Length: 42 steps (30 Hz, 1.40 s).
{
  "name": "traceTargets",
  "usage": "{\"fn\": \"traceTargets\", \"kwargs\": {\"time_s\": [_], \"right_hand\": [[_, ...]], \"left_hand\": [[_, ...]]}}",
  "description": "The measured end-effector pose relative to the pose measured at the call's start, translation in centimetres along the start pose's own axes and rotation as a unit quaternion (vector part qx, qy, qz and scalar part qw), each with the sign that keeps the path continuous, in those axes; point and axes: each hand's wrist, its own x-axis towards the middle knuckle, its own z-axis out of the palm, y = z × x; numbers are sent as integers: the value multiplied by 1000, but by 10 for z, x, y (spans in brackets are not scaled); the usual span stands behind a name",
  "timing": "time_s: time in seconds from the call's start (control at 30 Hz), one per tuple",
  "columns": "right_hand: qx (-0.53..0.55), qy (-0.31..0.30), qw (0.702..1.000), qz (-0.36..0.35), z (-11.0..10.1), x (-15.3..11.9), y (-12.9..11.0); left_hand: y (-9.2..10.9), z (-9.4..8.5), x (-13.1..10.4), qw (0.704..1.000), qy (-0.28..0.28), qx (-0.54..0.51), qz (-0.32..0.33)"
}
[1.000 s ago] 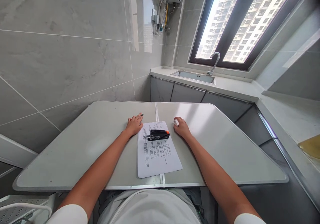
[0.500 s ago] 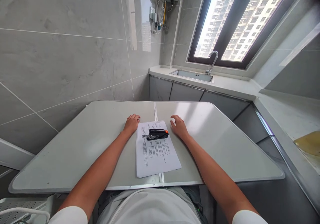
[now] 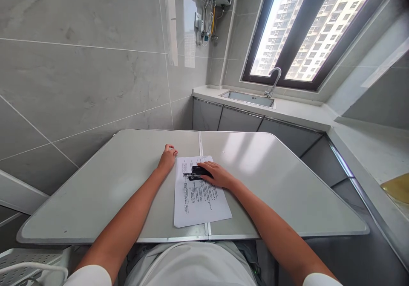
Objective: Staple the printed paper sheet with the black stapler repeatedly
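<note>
A black stapler [image 3: 195, 171] lies on a printed sheet of paper [image 3: 203, 207], its metal end pointing left. My right hand [image 3: 215, 174] is wrapped over the stapler's right end, thumb on the near side and fingers on the far side. The hand covers the orange part of the stapler. Left of the paper's top corner, my left hand [image 3: 167, 156] rests on the table, its fingers loosely bent and apart, holding nothing. Paper and stapler lie across the seam of the light grey folding table [image 3: 105, 192].
Beyond the table, a counter [image 3: 297, 111] holds a sink [image 3: 249, 98] with a tap [image 3: 274, 81] under the window. A tiled wall [image 3: 79, 77] runs along the left. At the lower left is a white perforated basket [image 3: 32, 258]. A yellowish object [image 3: 398, 188] lies on the right counter.
My right hand has moved left from beside the paper onto the stapler and closed around its right end. My left hand has barely shifted. The view has tilted slightly.
</note>
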Motion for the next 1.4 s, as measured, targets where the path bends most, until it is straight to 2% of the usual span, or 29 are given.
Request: {"fn": "traceTargets", "kwargs": {"time_s": [0.2,0.27,0.47,0.7,0.93,1.2,1.4], "right_hand": [[-4,8,1000,4,1,-2,1],[-1,7,1000,8,2,-1,-1],[-7,34,999,29,10,-1,1],[22,129,989,71,4,-5,12],[5,157,982,105,-4,-9,20],[-29,124,988,91,0,-8,18],[-43,130,986,95,-1,-9,19]], "left_hand": [[13,-13,-3,995,35,-93,0],[22,-16,-6,993,18,-114,15],[44,-13,-15,979,-88,-174,63],[62,-10,-18,974,-75,-190,103],[62,-7,-19,971,-98,-187,110],[60,-5,-19,955,-124,-232,141],[63,-9,-22,961,-138,-212,109]]}}
